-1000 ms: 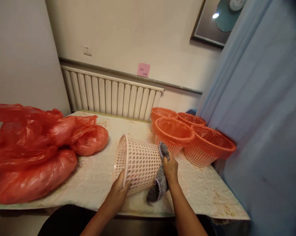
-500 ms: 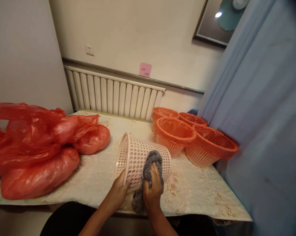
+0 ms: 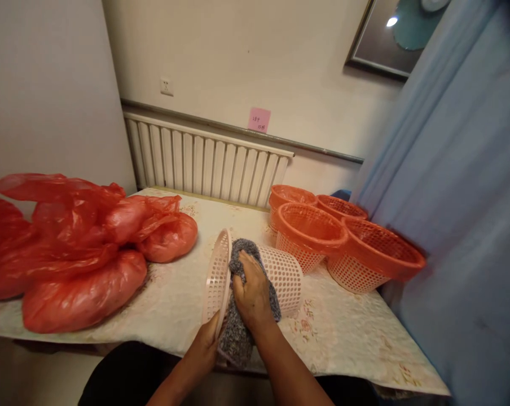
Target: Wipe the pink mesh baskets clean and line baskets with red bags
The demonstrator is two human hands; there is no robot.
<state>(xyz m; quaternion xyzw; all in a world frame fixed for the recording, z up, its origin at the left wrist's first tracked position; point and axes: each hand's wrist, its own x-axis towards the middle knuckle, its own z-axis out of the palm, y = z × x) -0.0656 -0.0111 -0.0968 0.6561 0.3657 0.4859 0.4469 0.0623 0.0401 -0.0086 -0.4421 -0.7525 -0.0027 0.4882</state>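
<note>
A pale pink perforated plastic wastebasket lies on its side, its mouth turned to the left. My left hand grips the basket's rim at the lower edge, thumb on the inside. With my right hand I press a grey cloth against the upper side of the basket, close behind the rim. The cloth hangs down over the near side, and the palm and fingers of this hand lie on it.
Several similar baskets lined with red bags stand at the right, beside a blue curtain. Filled red plastic bags cover the left of the table. A white radiator is behind, under a pink note.
My right hand and the cloth have moved left and up along the basket, from its middle toward the rim. My left hand still holds the rim. The view has shifted slightly.
</note>
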